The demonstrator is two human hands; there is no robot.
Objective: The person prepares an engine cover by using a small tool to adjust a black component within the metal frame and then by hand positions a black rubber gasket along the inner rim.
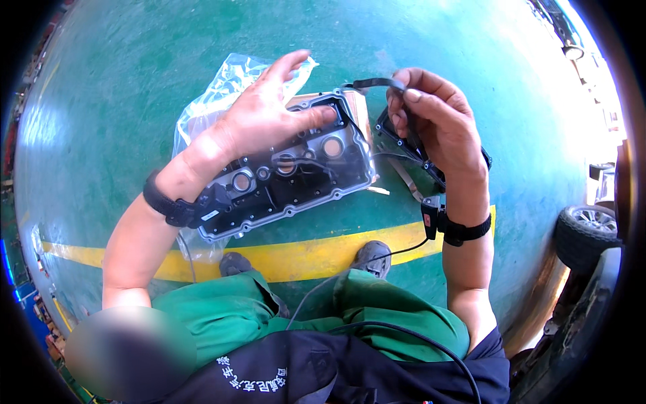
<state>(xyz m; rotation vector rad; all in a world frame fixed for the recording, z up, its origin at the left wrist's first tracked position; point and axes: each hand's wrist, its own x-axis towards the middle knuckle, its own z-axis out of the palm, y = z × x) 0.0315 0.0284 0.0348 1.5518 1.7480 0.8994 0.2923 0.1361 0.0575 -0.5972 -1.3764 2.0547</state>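
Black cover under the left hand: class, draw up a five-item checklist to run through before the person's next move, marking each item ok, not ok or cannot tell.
1. Grip of the right hand closed on the dark strip: ok, pinched between thumb and fingers.
2. Left hand touching the black cover: cannot tell; it spreads over it, thumb toward the upper right corner.
3. Clear plastic bag away from the cover: not ok, it shows beyond the cover's upper and lower edges.
4. Second black part separate from the cover: ok, it lies to the right.
5. Right wrist cable off the cover: ok, it runs below it.
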